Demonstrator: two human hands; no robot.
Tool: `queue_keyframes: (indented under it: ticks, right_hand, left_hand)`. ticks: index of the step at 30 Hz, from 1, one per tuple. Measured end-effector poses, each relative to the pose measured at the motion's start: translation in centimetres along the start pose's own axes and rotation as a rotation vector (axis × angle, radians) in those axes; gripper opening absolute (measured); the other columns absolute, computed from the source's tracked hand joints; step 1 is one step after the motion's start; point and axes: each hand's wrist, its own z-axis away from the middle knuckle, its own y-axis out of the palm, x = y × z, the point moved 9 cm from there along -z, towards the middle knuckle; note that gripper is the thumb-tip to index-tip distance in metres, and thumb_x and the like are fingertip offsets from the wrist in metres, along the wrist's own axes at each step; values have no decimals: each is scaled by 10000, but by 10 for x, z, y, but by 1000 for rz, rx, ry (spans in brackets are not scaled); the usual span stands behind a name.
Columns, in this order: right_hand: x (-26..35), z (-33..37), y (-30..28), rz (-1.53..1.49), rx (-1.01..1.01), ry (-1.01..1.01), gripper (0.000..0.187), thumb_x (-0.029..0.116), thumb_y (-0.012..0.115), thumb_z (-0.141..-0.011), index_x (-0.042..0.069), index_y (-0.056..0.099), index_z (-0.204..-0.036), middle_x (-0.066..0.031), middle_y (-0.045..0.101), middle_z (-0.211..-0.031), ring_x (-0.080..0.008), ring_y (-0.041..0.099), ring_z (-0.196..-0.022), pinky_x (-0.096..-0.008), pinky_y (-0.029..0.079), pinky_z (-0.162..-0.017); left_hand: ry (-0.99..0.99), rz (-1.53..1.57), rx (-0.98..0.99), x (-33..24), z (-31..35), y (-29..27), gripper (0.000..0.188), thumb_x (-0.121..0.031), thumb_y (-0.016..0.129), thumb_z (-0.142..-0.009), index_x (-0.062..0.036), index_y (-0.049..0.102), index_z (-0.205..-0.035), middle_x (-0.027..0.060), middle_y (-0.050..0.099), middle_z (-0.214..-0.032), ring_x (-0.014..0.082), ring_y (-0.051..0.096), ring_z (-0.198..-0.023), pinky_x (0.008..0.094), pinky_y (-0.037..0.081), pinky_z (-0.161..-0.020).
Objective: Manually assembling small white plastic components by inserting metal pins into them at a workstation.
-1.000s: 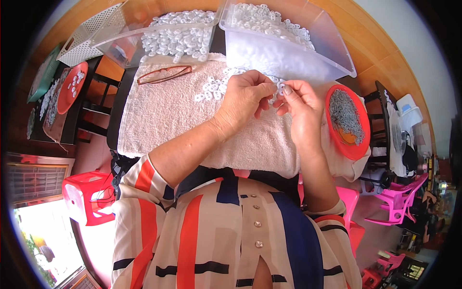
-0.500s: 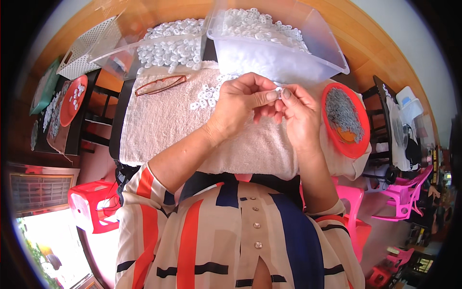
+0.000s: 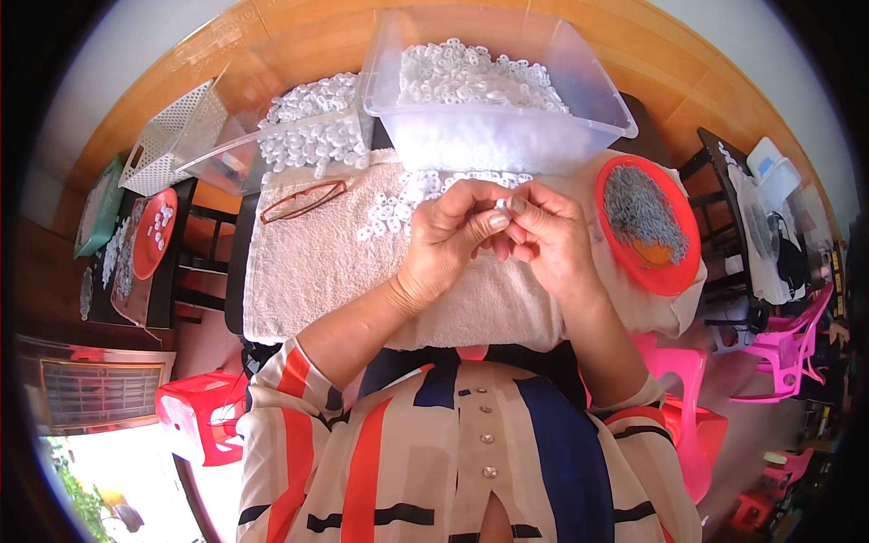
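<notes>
White plastic piece (image 3: 501, 206), partly hidden, slightly right of and above the frame's centre, held in a tight finger-pinch by the left hand (image 3: 445, 237) and right hand (image 3: 557, 237); loose white pieces (image 3: 387, 215) lie on a pink towel (image 3: 303, 290), upper centre.

Glare (image 3: 143, 472) whitens lower left; right edge seems blurred.
</notes>
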Motion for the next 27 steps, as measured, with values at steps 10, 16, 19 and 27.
queue_keyframes:
  ticks: [10,16,19,27]
  right_hand:
    - [-6,1,6,-63,17,27,188,169,601,-932,-10,593,-878,5,469,-611,-85,462,-478,-189,340,-410]
    - [-7,1,7,-138,68,51,211,198,627,-923,6,589,-843,-2,468,-627,-112,490,-504,-217,366,-439]
    - [-8,0,11,-149,102,47,223,209,624,-926,2,588,-853,0,458,-623,-125,493,-505,-223,381,-449]
    - [-6,-1,14,-165,129,-18,210,197,576,-950,-2,597,-886,9,451,-626,-114,481,-512,-228,404,-449]
  left_hand:
    - [103,84,18,1,5,-1,143,-51,558,-953,-18,555,-1092,90,659,-816,128,630,-649,216,485,-544]
    - [83,92,-7,0,7,1,108,-51,547,-960,5,549,-1051,92,656,-794,136,651,-668,230,520,-552]
    - [69,94,-8,-2,5,-1,86,-46,549,-957,10,553,-1023,111,669,-796,136,655,-661,230,523,-541]
    - [73,78,-34,3,2,-3,95,-45,565,-946,8,568,-1025,106,661,-783,144,654,-652,220,508,-508]
